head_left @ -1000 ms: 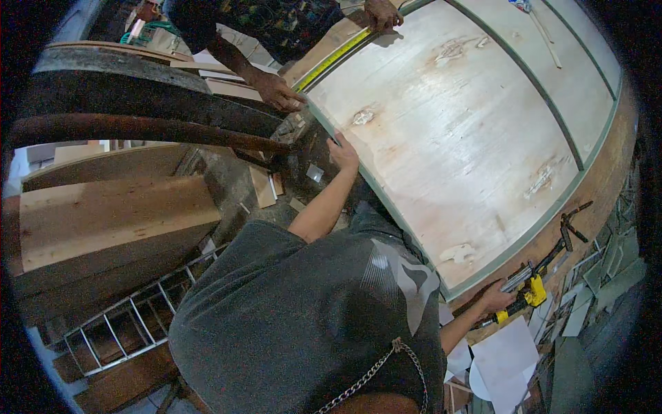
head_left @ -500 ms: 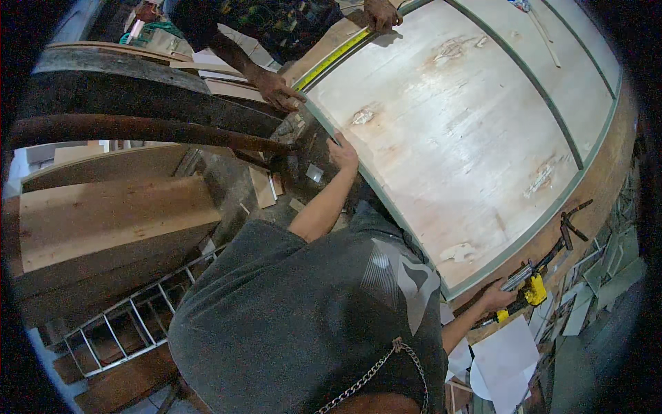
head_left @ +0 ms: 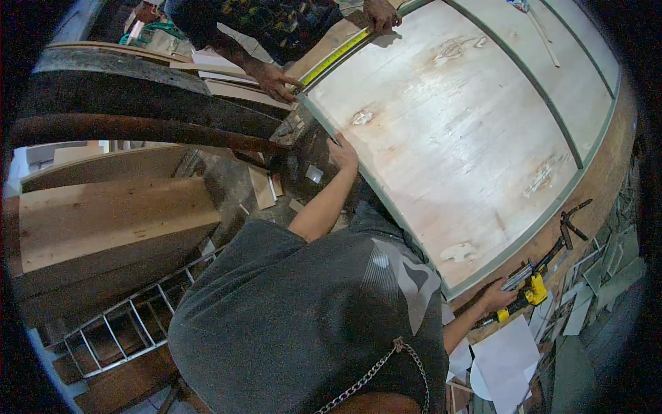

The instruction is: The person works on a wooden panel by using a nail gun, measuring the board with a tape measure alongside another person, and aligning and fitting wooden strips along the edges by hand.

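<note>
A large pale panel (head_left: 441,124) with a green-grey border and ribs lies on a brown work surface. My left hand (head_left: 343,153) is closed round its near-left edge. At the near right corner, my right hand (head_left: 498,295) has its fingers curled against a yellow-and-black power tool (head_left: 536,290), partly hiding it. Across the panel's far-left end runs a yellow tape measure (head_left: 334,58). Another person's hand (head_left: 278,84) puts a finger to its near end, and that person's other hand (head_left: 381,15) is at its far end.
A black clamp-like tool (head_left: 571,224) lies beyond the power tool. White sheets (head_left: 507,359) and offcuts (head_left: 586,293) lie at the right. A curved dark beam (head_left: 158,100), wooden boards (head_left: 117,214) and a metal ladder (head_left: 131,321) fill the left. Thin sticks (head_left: 541,31) rest on the panel.
The other person's hand at the tape's near end has shifted slightly, and its finger now stretches toward the tape. My own hands and the panel stay where they were.
</note>
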{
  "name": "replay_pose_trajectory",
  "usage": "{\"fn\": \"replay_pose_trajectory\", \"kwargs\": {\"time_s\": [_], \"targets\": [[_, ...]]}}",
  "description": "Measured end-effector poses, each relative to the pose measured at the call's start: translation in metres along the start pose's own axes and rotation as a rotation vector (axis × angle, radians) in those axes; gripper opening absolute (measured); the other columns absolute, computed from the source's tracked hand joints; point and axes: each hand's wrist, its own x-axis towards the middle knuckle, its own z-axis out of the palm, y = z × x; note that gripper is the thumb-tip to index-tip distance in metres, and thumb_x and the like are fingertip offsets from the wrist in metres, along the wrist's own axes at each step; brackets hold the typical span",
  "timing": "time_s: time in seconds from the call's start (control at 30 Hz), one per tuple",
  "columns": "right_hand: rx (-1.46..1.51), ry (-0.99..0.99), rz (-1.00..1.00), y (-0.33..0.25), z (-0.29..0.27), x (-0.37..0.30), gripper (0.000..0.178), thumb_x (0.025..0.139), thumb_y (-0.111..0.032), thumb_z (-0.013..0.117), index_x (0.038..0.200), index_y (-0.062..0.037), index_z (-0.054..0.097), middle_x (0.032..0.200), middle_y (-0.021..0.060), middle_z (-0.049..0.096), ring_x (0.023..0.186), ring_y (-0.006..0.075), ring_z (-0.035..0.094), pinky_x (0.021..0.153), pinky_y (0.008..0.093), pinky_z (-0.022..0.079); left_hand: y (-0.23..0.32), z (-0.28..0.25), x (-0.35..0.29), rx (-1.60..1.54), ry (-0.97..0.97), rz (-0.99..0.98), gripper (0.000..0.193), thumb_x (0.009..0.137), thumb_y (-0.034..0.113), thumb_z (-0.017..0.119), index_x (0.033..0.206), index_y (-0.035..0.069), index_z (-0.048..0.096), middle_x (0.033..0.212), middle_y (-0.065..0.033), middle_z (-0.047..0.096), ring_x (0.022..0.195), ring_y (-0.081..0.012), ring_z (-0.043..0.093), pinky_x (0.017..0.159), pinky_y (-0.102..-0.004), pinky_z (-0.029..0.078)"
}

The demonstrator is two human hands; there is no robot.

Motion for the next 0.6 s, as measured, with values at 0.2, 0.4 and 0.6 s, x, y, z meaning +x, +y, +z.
{"fn": "replay_pose_trajectory", "kwargs": {"time_s": [0.2, 0.4, 0.6], "targets": [[-0.019, -0.036, 0.057, 0.001, 0.002, 0.001, 0.056, 0.073, -0.041, 0.059, 0.106, 0.0031, 0.051, 0.097, 0.0212, 0.055, 0.089, 0.0373, 0.053, 0.075, 0.0446, 0.043, 0.004, -0.001, -0.003, -0.019, 0.030, 0.020, 0.068, 0.087, 0.048, 0.034, 0.116, -0.013, 0.039, 0.107, -0.0332, 0.050, 0.099, -0.0438, 0.049, 0.089, -0.0436, 0.035], [0.008, 0.009, -0.006, -0.002, -0.004, -0.001, 0.055, 0.073, -0.041, 0.060, 0.106, 0.0029, 0.051, 0.096, 0.0214, 0.055, 0.089, 0.0377, 0.053, 0.075, 0.0445, 0.043, 0.012, -0.004, -0.007, -0.015, 0.036, 0.043, 0.065, 0.087, 0.049, 0.033, 0.112, -0.011, 0.043, 0.099, -0.0317, 0.053, 0.093, -0.0436, 0.052, 0.083, -0.0458, 0.037], [-0.009, -0.008, 0.030, -0.002, -0.002, -0.001, 0.053, 0.074, -0.041, 0.059, 0.105, 0.0021, 0.052, 0.095, 0.0214, 0.055, 0.088, 0.0373, 0.053, 0.075, 0.0444, 0.043, 0.005, 0.000, -0.002, 0.050, 0.036, 0.015, 0.065, 0.087, 0.050, 0.031, 0.109, -0.010, 0.044, 0.100, -0.0299, 0.054, 0.092, -0.0426, 0.053, 0.082, -0.0473, 0.038]]}}
